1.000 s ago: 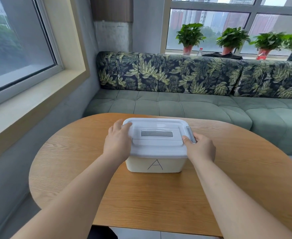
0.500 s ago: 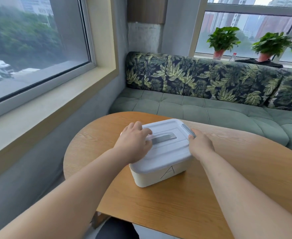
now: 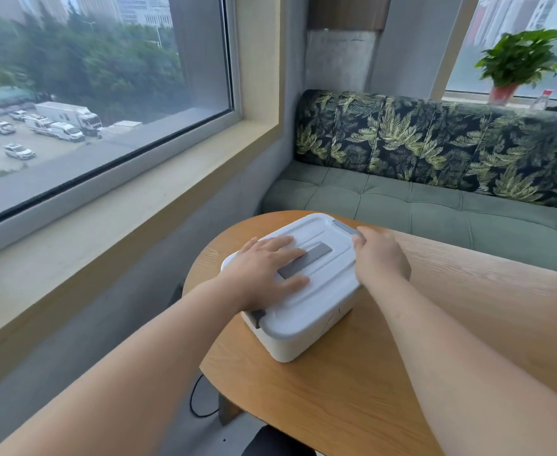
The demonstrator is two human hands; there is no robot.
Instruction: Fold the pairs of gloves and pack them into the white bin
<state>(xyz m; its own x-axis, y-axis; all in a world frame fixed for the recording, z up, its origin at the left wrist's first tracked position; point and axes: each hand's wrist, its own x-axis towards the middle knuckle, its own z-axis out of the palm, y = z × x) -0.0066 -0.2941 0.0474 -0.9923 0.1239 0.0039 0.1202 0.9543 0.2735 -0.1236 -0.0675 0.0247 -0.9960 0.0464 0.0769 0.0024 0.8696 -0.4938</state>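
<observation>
White bin (image 3: 306,340): stands on the wooden surface (image 3: 352,399) at its rounded left end, turned askew to the near edge. Lid (image 3: 323,284) is on and seated. No gloves in view; whether any are inside cannot be told.

Lid details: flat grey handle (image 3: 313,256) recessed in the middle; one grey clasp (image 3: 345,226) at the far right end, another clasp (image 3: 258,317) at the near left end.

Left hand (image 3: 264,274): lies flat on the lid, fingers (image 3: 287,255) straight and spread across the handle, pressing down, gripping nothing.
Right hand (image 3: 382,261): at the lid's right end just below the far clasp, fingers curled over the rim there. The tips are partly hidden, so whether they are under the clasp cannot be told.

Judgement, handling: rigid moulded plastic, thin-walled, probably light unless filled. Smooth base on smooth wood, so it should slide or swivel readily, and one hand must steady it while the other works. Best holds are the two clasps for opening, the centre handle for carrying, and the lid rim for lifting off. The lid will likely flex a little; the clasps may snap free abruptly.

Surroundings: green sofa (image 3: 435,205) beyond the far edge, window sill (image 3: 139,205) to the left, potted plant (image 3: 517,60) on the far ledge.
</observation>
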